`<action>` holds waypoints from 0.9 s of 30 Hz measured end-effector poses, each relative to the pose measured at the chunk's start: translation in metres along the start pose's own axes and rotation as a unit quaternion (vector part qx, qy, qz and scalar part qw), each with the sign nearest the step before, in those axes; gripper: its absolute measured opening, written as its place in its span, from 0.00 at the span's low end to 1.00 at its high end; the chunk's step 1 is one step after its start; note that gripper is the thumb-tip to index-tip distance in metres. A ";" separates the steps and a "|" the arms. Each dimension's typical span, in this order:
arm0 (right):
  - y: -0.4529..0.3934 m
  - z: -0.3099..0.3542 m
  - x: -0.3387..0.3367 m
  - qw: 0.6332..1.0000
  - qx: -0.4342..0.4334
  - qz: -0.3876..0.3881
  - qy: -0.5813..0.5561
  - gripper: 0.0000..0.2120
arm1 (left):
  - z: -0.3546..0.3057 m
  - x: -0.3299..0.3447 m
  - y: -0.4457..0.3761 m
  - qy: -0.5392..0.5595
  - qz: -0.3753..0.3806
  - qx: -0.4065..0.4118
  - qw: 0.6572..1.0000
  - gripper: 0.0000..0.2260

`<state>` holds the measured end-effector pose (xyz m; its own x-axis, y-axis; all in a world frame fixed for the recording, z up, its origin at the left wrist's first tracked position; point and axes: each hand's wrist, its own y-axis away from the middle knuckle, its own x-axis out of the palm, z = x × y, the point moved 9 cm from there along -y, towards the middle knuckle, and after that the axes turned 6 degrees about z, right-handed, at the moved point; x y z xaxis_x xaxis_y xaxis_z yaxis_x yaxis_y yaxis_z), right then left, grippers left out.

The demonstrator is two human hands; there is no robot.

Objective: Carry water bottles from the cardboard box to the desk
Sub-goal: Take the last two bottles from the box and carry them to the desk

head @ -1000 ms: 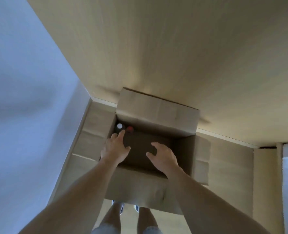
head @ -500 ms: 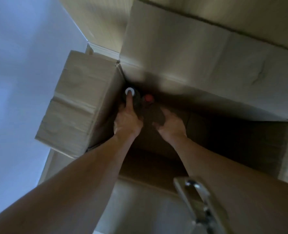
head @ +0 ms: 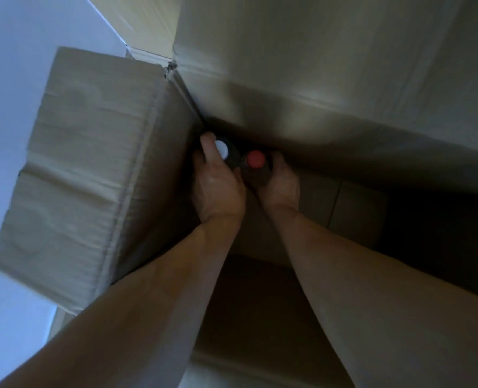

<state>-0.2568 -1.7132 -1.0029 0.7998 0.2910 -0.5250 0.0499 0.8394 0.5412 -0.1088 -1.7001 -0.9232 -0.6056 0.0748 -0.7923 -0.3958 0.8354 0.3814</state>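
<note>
Both hands have gone deeper into the box (head: pixel 98 175) since half a second ago, and the metal thing at the bottom edge of the view is gone. Largest is the box: its left flap folds outward over the pale wall (head: pixel 16 65), and its far flap stands up against the wood panel (head: pixel 142 21), shading the inside. Its floor is dark on the right. Two bottles stand upright, touching, in the far left corner of the box, hard against the left wall and far wall. Left hand (head: pixel 218 189) curls round the white-capped bottle (head: pixel 228 154), forefinger beside the cap, squeezed between bottle and left wall. Right hand (head: pixel 281 183) wraps the red-capped bottle (head: pixel 255 160) from the right. Both forearms cross the near rim.
</note>
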 end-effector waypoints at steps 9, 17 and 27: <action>-0.003 -0.004 -0.007 0.999 -0.035 0.003 0.034 0.27 | 0.002 0.009 -0.010 -0.066 0.031 0.003 0.997 0.31; 0.019 -0.033 -0.027 1.000 -0.013 0.019 0.020 0.23 | -0.008 0.022 -0.011 -0.030 0.077 0.046 0.995 0.32; 0.052 -0.083 -0.086 0.997 0.027 0.061 0.036 0.28 | -0.019 0.051 -0.002 -0.081 0.167 0.135 0.973 0.32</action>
<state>-0.3724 -1.6562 -0.9845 0.7576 0.4227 -0.4973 -0.0111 0.7702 0.6378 -0.1517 -1.7087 -0.9552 -0.5445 0.4328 -0.7185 0.0141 0.8612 0.5080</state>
